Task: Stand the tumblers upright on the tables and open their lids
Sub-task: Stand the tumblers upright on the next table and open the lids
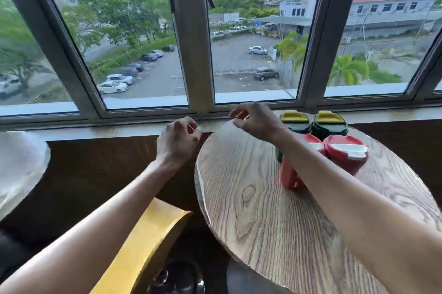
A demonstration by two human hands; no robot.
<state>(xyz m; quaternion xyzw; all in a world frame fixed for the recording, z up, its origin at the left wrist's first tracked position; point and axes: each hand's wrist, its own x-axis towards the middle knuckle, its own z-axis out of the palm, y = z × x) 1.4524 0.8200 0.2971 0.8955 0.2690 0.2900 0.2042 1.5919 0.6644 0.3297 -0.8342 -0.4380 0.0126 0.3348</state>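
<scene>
A single wide-angle view looks from the person's head, forward and down. It faces a window [198, 30] that fills the upper half of the frame, its bars bowed by the lens. A round wooden table [263, 210] lies close below at lower right, and both forearms reach up from the bottom corners toward the frame's centre.

No legible text (distant building [293, 4] sign blurred).
</scene>
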